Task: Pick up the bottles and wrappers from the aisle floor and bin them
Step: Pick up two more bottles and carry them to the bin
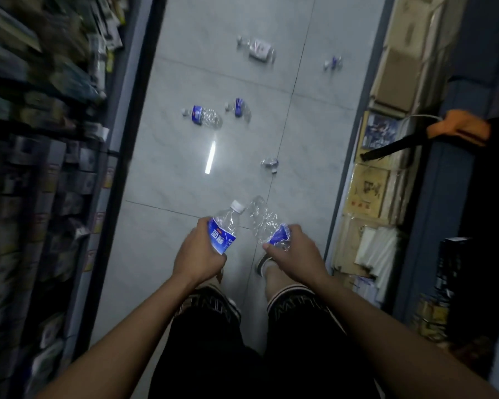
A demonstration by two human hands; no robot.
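Note:
My left hand (198, 253) grips a clear plastic bottle (226, 226) with a blue label and white cap. My right hand (293, 254) holds a crumpled clear bottle (264, 218) by its blue-labelled end. Ahead on the tiled aisle floor lie a blue-labelled bottle (203, 116), a second squashed one (240, 108), a small crumpled wrapper (270, 164), a white-labelled bottle (257, 48) farther off and a small blue-and-clear piece (333, 64) at the far right. No bin is in view.
Stocked shelves (41, 139) line the left side of the narrow aisle. Cardboard boxes and packets (386, 168) are stacked along the right. An orange-handled tool (458, 128) juts out from the right shelf. My legs and shoes stand below my hands.

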